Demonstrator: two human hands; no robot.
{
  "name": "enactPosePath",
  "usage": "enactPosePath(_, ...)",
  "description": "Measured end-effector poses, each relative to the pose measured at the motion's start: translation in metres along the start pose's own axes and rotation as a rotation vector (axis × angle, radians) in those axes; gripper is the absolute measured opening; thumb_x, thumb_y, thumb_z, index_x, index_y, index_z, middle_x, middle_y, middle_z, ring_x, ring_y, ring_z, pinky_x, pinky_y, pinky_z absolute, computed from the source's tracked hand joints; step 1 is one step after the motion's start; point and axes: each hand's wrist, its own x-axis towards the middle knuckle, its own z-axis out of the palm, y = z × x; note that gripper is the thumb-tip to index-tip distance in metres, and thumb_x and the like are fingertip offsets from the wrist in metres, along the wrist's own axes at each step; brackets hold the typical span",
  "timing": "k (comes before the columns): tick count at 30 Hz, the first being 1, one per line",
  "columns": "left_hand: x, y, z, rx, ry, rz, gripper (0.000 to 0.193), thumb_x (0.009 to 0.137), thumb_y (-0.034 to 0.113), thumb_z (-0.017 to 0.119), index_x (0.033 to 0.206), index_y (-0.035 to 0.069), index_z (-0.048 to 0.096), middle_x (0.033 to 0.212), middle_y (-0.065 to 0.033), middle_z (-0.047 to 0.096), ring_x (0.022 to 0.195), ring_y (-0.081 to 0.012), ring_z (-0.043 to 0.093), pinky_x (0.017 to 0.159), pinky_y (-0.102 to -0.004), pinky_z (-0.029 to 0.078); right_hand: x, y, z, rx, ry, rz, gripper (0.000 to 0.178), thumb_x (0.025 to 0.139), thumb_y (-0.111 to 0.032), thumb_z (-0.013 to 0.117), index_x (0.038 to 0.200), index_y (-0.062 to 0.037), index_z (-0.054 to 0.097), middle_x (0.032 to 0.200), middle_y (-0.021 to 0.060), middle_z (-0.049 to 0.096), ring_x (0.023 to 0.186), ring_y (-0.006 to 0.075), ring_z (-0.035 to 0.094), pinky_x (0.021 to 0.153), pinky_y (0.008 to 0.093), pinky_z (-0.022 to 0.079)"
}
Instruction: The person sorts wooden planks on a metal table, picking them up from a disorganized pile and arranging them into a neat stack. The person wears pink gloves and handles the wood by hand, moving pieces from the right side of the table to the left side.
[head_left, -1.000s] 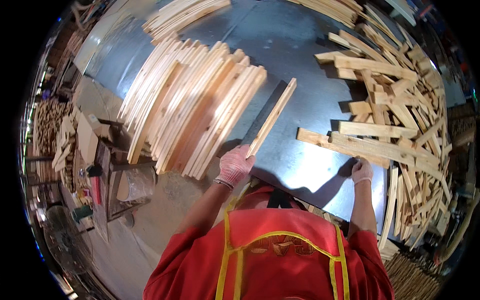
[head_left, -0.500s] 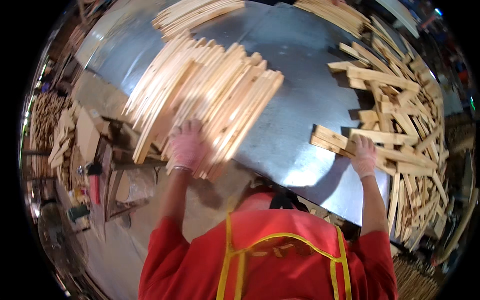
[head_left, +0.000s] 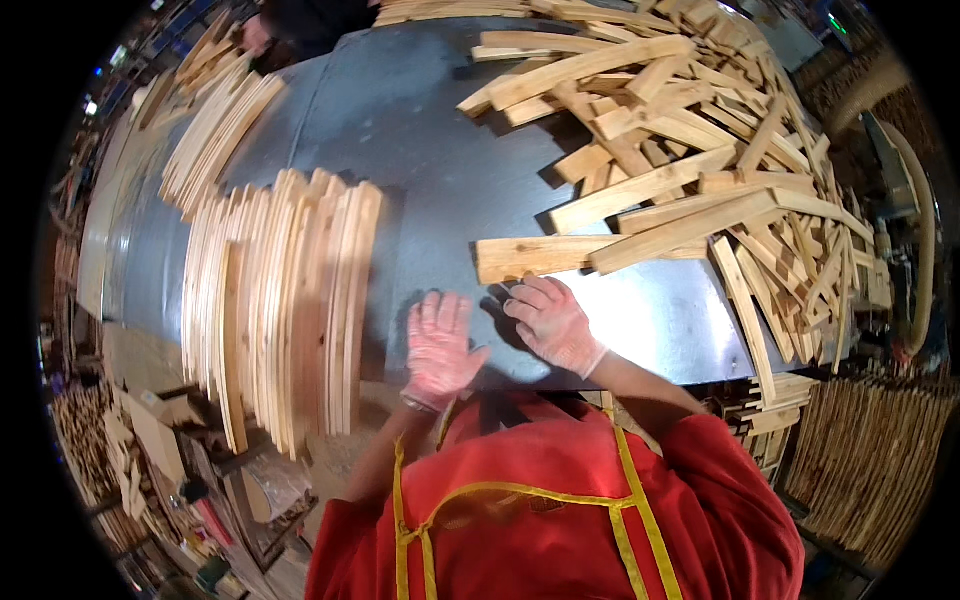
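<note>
My left hand [head_left: 440,345], in a pale pink work glove, is held palm down over the metal tabletop [head_left: 420,220], fingers stretched and holding nothing. To its right is my gloved right hand [head_left: 553,325], its fingers loosely bent and apart. Its fingertips are close to the near edge of a flat wooden slat [head_left: 535,258]; whether they touch it I cannot tell. Another slat [head_left: 680,230] lies across that one. On the left, a row of wooden slats [head_left: 290,300] stands side by side, its near ends jutting over the table edge.
A jumbled heap of slats [head_left: 650,120] covers the table's right side. Another slat bundle [head_left: 220,140] lies at the far left, near another person's dark clothing [head_left: 330,20] at the far edge. Stacked wood [head_left: 870,460] stands at the lower right; a cardboard box [head_left: 160,430] is at the lower left.
The view has turned, shifting the row left. My left hand has come off the row onto the bare tabletop side. My right hand has let go of a slat and moved nearer the left.
</note>
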Motion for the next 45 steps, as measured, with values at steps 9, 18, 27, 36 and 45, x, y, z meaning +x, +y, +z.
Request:
enactPosePath(9, 0.161, 0.065, -0.012, 0.07, -0.122, 0.306, 0.097, 0.082, 0.058, 0.078, 0.159, 0.011, 0.042, 0.147, -0.0142, 0.055, 0.141, -0.0328, 0.051, 0.12, -0.0543, 0.034, -0.099, 0.203, -0.037, 1.204, 1.17, 1.521, 0.052, 0.093, -0.018, 0.078, 0.137, -0.0064, 0.053, 0.089, 0.0045, 0.06, 0.063, 0.0141, 0.053, 0.054, 0.0304, 0.047)
enactPosePath(18, 0.056, 0.025, -0.047, 0.075, -0.18, 0.269, 0.067, 0.085, 0.04, 0.075, 0.142, 0.01, 0.056, 0.102, -0.0076, 0.069, 0.089, -0.0259, 0.07, 0.08, -0.0432, 0.051, -0.062, 0.155, -0.043, 1.481, 0.879, 1.038, 0.02, 0.093, 0.0, 0.066, 0.083, -0.0118, 0.054, 0.071, 0.0, 0.052, 0.057, 0.0128, 0.047, 0.053, 0.0293, 0.043)
enactPosePath(27, -0.137, -0.088, -0.042, -1.139, -0.339, -0.506, 0.063, 0.088, 0.016, 0.075, 0.148, 0.005, 0.058, 0.125, -0.009, 0.07, 0.119, -0.0253, 0.067, 0.099, -0.0382, 0.054, -0.029, 0.028, 0.042, 1.301, 0.425, 1.441, 0.085, 0.094, -0.02, 0.078, 0.165, -0.0168, 0.032, 0.116, 0.003, 0.058, 0.089, 0.0154, 0.057, 0.077, 0.0343, 0.052)
enactPosePath(36, -0.139, -0.054, -0.05, -1.827, -0.501, -0.69, 0.083, 0.088, 0.016, 0.085, 0.16, 0.01, 0.045, 0.126, -0.0043, 0.069, 0.108, -0.0154, 0.066, 0.086, -0.0285, 0.055, 0.057, -0.04, 0.077, 1.332, -0.127, 1.157, 0.087, 0.098, -0.03, 0.074, 0.168, -0.0081, 0.027, 0.109, 0.0063, 0.064, 0.087, 0.0157, 0.061, 0.074, 0.0333, 0.053)
enactPosePath(45, -0.145, -0.09, -0.04, -0.3, -0.163, -0.575, 0.096, 0.077, 0.048, 0.087, 0.153, 0.006, 0.045, 0.144, -0.0157, 0.057, 0.125, -0.0384, 0.062, 0.105, -0.0519, 0.049, 0.167, -0.136, 0.125, 0.833, -0.826, 0.755, 0.059, 0.093, -0.036, 0.067, 0.132, 0.0059, 0.057, 0.112, 0.0259, 0.073, 0.101, 0.0356, 0.071, 0.096, 0.0425, 0.054)
